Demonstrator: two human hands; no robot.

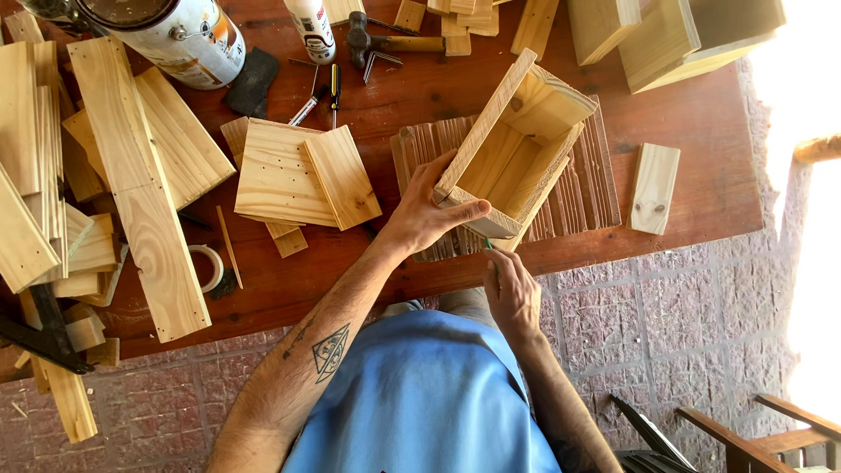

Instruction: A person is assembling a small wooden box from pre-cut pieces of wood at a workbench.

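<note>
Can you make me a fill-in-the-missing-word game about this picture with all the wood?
1. The left hand grips an open wooden ____.
2. The right hand holds a thin ____ pencil near the box's corner.
3. The box sits on a ribbed wooden ____ on the table.
4. The hammer lies at the table's ____ edge.

Missing words: box; green; mat; far
</note>
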